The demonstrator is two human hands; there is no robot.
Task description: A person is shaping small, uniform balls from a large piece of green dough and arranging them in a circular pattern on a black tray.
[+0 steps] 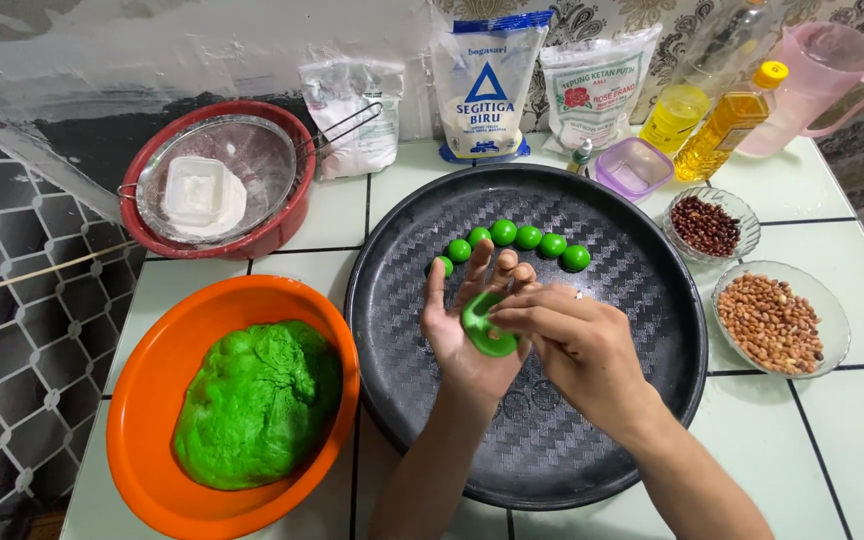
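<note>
A flattened piece of green dough [487, 325] is being cradled in the open, upturned palm of the left hand [467, 320], whose fingers are being held spread and slightly curled. The dough is being pressed from above by the right hand [567, 335], whose fingertips [500, 318] are being pinched together on its rim. Both hands are being held over a round black tray [602, 420] that is resting on the tiled tabletop [852, 440]. Just beyond the left hand's fingertips, 6 small green balls [527, 238] are lying in a curved row on the tray. To the left of the left hand, an orange bowl [142, 440] is holding a large lump of green dough [257, 400]. To the right of the right hand, a glass dish of peanuts [777, 320] is sitting, and beyond it a smaller dish of red beans [707, 225]. Far beyond the left hand, a sieve is lying in a red bowl [277, 230].
</note>
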